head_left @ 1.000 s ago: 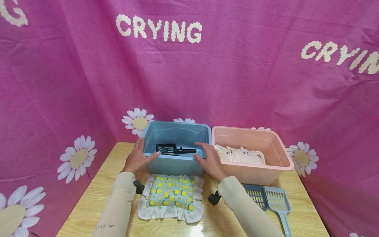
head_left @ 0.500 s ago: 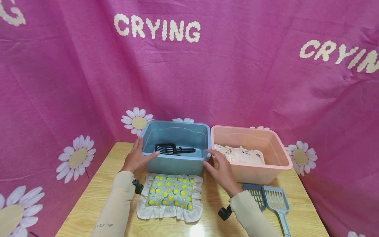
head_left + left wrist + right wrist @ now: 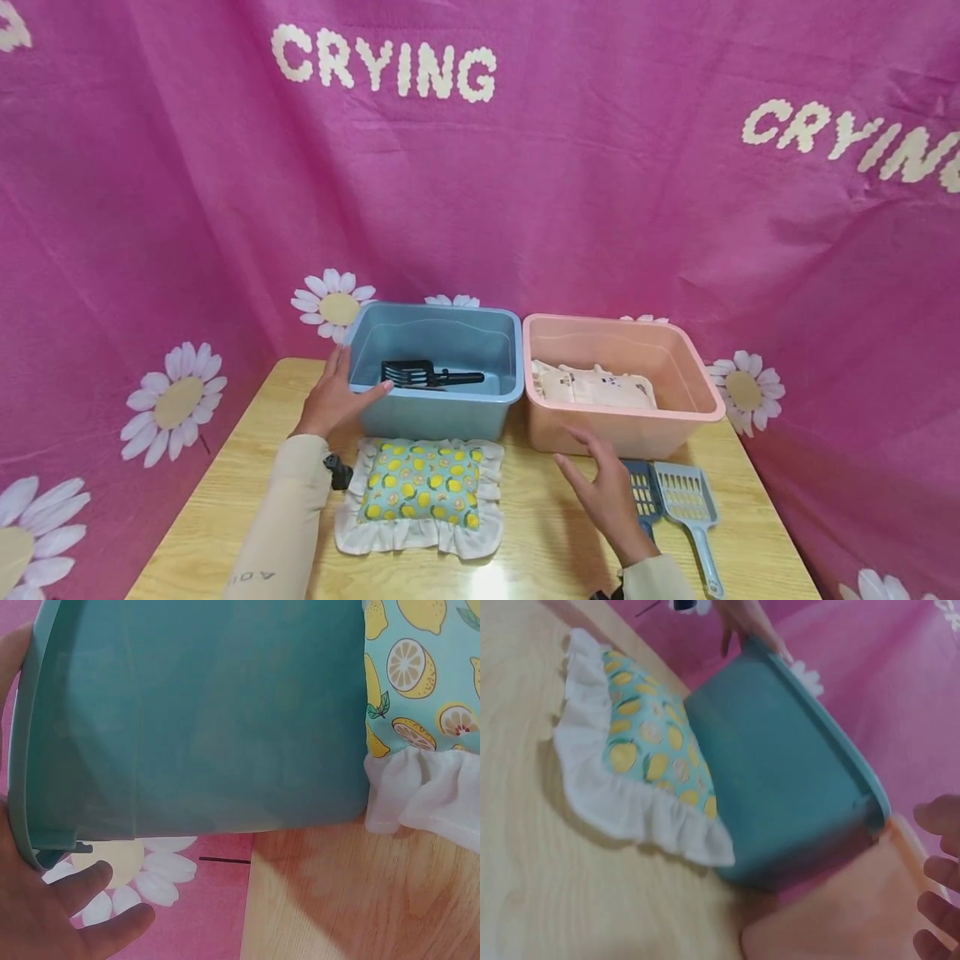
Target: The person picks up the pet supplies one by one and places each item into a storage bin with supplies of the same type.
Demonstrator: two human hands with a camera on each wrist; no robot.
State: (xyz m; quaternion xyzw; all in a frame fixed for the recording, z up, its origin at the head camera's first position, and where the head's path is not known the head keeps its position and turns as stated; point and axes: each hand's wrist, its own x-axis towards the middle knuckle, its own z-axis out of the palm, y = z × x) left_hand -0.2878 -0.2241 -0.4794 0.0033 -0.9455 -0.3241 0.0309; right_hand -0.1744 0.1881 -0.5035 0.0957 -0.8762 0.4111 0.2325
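Observation:
My left hand (image 3: 330, 400) rests at the front left corner of a blue plastic bin (image 3: 442, 414), thumb over the front rim and fingers straight along the side. Its fingers (image 3: 112, 930) extend past the rim in the left wrist view. Inside the bin lies a black slotted scoop (image 3: 420, 373) with a black handle. In front of it sits a small lemon-print pillow (image 3: 420, 483) with a white ruffle. My right hand (image 3: 603, 492), empty and with fingers spread, hovers before a pink bin (image 3: 585, 427), close to a dark blue slotted scoop (image 3: 643, 487).
A cream patterned cushion (image 3: 600, 390) with a ruffled edge lies in the pink bin. To the right on the wooden table (image 3: 540, 533), a light blue litter scoop (image 3: 688, 500) lies beside the dark one. A magenta cloth (image 3: 525, 192) hangs behind the bins.
My right hand has left the blue bin's front right corner and moved right and toward me, in front of the pink bin. My left hand stays at its corner.

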